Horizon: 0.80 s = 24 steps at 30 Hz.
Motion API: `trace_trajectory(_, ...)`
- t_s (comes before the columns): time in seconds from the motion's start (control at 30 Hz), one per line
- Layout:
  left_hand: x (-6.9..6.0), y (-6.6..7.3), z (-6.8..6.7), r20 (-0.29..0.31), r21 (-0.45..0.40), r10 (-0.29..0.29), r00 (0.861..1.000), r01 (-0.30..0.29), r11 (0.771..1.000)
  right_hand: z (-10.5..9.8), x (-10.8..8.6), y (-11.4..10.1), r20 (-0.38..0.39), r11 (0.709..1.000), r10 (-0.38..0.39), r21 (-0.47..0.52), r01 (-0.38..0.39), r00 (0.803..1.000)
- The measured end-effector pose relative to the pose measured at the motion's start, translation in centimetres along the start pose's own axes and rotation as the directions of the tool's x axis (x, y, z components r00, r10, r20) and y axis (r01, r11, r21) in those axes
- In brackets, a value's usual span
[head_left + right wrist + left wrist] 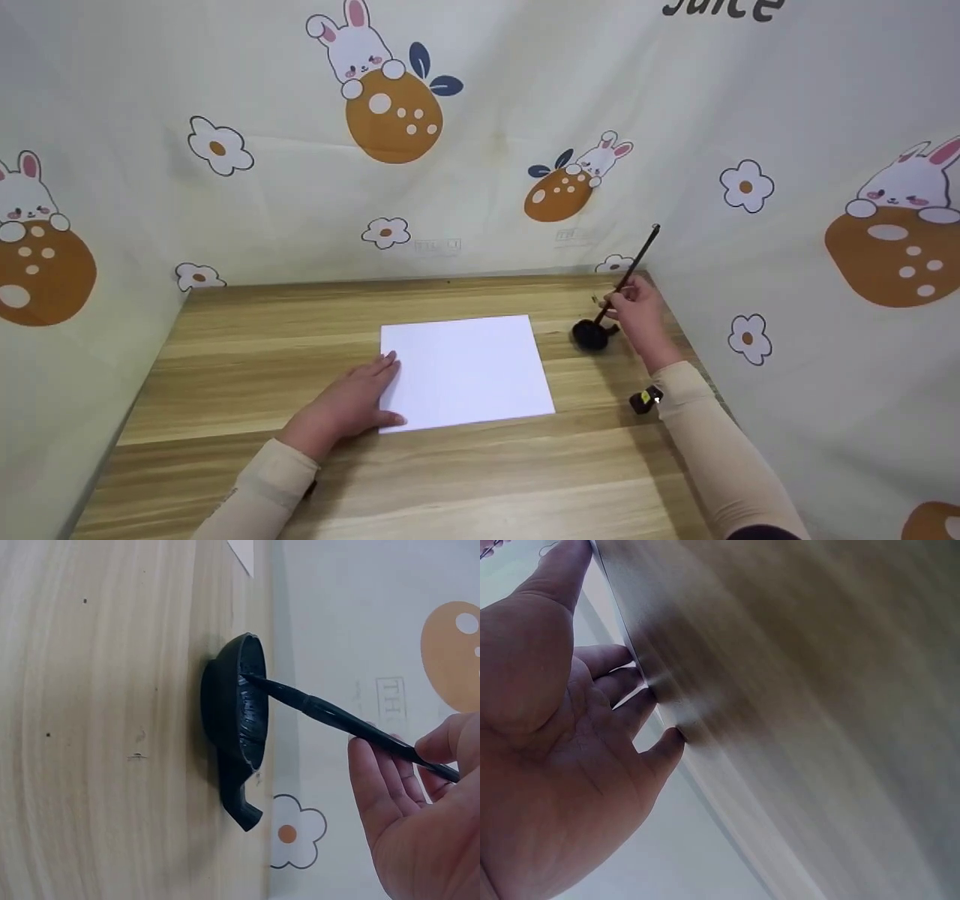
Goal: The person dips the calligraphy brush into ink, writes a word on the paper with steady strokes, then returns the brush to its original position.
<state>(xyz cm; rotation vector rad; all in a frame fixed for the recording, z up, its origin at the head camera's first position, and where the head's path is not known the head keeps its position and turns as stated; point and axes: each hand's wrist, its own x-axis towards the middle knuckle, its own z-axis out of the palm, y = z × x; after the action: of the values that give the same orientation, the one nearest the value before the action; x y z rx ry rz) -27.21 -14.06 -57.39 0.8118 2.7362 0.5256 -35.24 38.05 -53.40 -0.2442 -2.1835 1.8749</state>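
Note:
In the head view, my right hand pinches the shaft of a dark brush between thumb and fingers. The brush slants, and its tip is inside a small black ink dish. From the right wrist view, the ink dish has a curved stub handle, and the brush tip touches its inner wall, which looks wet. A blank white sheet of paper lies left of the dish. Over its left edge my left hand rests with fingers spread, thumb and fingertips on the paper.
A small black and yellow object sits by the right forearm; its kind is unclear. The wooden table is bounded at the back and sides by cloth printed with rabbits and flowers.

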Motion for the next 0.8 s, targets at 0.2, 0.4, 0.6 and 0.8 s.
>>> trace_trajectory(0.2,-0.2,0.2,-0.2,0.001,-0.024,-0.007,1.0,0.007,1.0,0.1,0.3,1.2,0.007,1.0,0.01,-0.005,-0.01,1.0)
trace_trajectory(0.4,-0.3,0.3,-0.3,-0.007,-0.026,0.001,1.0,-0.001,1.0,-0.1,0.5,1.8,0.012,0.999,0.001,-0.051,0.0,1.0)
trace_trajectory(0.6,-0.3,0.0,-0.1,-0.022,-0.021,0.01,1.0,-0.011,1.0,-0.5,1.0,2.3,0.013,0.997,0.001,-0.077,0.0,1.0)
trace_trajectory(0.8,-0.1,-0.1,0.0,-0.027,-0.016,0.013,1.0,-0.013,1.0,-0.7,1.0,2.6,-0.02,0.995,0.004,-0.102,-0.006,1.0)
